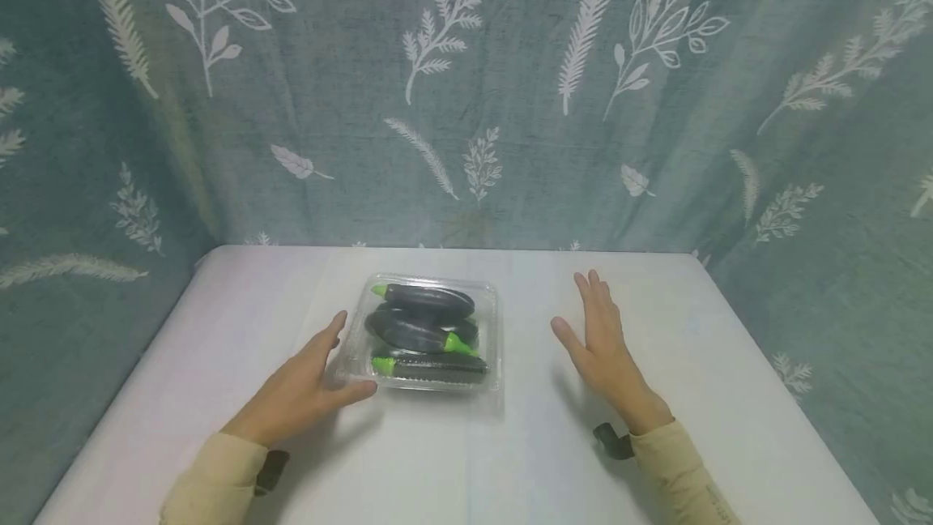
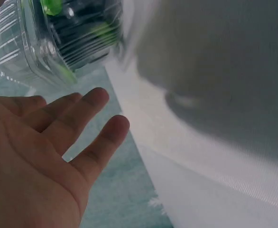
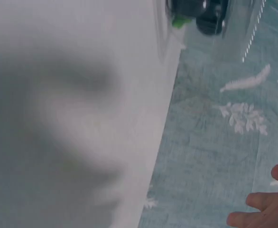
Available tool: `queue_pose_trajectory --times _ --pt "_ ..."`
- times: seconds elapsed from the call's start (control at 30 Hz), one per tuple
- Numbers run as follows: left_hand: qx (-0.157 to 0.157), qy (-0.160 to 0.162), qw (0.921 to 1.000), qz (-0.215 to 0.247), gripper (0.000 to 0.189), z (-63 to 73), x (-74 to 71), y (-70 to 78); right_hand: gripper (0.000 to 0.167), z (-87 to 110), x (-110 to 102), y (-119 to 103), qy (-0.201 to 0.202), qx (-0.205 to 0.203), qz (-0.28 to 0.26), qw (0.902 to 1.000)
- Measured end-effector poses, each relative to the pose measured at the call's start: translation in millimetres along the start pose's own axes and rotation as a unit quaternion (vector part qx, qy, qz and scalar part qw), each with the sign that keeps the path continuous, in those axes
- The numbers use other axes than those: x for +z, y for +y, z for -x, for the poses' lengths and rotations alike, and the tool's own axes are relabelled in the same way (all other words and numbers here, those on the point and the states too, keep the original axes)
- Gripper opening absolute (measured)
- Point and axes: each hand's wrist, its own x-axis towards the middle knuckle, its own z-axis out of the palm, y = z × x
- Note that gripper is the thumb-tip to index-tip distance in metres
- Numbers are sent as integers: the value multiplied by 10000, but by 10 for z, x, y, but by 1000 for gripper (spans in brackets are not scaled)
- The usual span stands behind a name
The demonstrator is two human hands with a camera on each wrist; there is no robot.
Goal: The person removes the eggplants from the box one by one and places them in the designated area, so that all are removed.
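A clear plastic clamshell box [image 1: 496, 339] sits on the white table, its lid over several dark eggplants [image 1: 411, 330] with bright green stems. At the box's left side is my left hand [image 1: 299, 387], fingers spread and thumb by the near left corner. In the left wrist view the fingers of that hand [image 2: 39, 147] stand apart beside the box [image 2: 34, 47]. My right hand [image 1: 601, 347] hovers to the right of the box, fingers straight, thumb out, holding nothing. The right wrist view catches only some fingertips of it [image 3: 267, 209], with the box [image 3: 234, 33] at the top.
The white table [image 1: 619, 476] reaches back to a grey-green curtain [image 1: 350, 104] printed with white leaves, which also hangs along both sides. Dark wrist-worn devices [image 1: 614, 441] show below both sleeves. Shadows of the hands fall on the tabletop.
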Motion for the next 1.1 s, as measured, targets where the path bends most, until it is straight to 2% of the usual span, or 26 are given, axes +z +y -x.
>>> queue_pose_trajectory --times 0.3,0.57,0.8,0.97,1.1 --pt "100 -20 9999 -49 111 18 82 8 77 89 156 -203 -368 -257 -323 9985" --pt "207 -1 9997 -125 107 -7 93 67 81 86 268 -353 -650 -566 -501 9950" --pt "289 47 9993 -217 105 -10 66 115 98 94 351 -484 -1123 -542 -369 9915" --pt "238 33 9994 -251 106 8 59 123 110 105 432 -544 -1596 -626 -357 9846" --pt "357 57 9987 -368 106 0 75 115 114 127 491 -541 -1674 -734 -208 9829"
